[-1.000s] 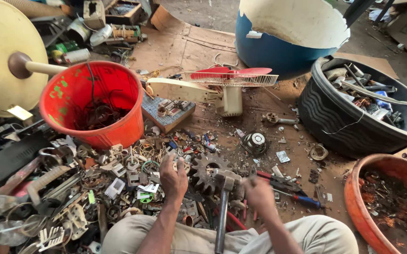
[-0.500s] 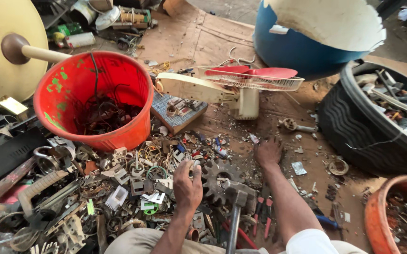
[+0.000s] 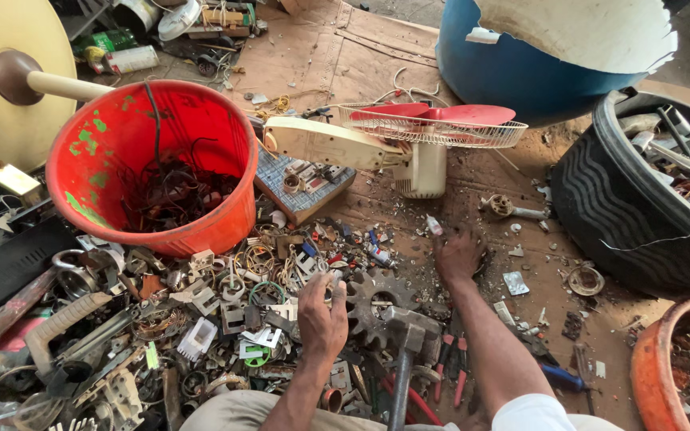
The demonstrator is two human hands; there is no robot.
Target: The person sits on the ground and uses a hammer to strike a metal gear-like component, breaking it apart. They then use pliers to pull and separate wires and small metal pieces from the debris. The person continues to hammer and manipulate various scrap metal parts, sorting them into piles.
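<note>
My left hand (image 3: 321, 311) rests on a heap of small metal scrap (image 3: 225, 303), fingers curled beside a large rusty gear (image 3: 377, 299). Whether it grips a piece I cannot tell. My right hand (image 3: 458, 254) is stretched forward onto the dirty cardboard floor, fingers down over something small and dark that it hides. A hammer (image 3: 405, 351) lies between my forearms, its head just below the gear. A round metal part (image 3: 584, 279) lies further right on the floor.
A red bucket (image 3: 101, 164) with dark wires stands left. A beige fan with a red blade (image 3: 409, 132) lies ahead. A blue barrel (image 3: 520, 72), a black tyre tub (image 3: 608, 199) of scrap and an orange tub (image 3: 652, 367) sit right. Pliers (image 3: 452, 367) lie near my knee.
My right hand has reached forward from beside the hammer to the floor ahead of the gear. My left hand stayed on the scrap heap. The view shifted left.
</note>
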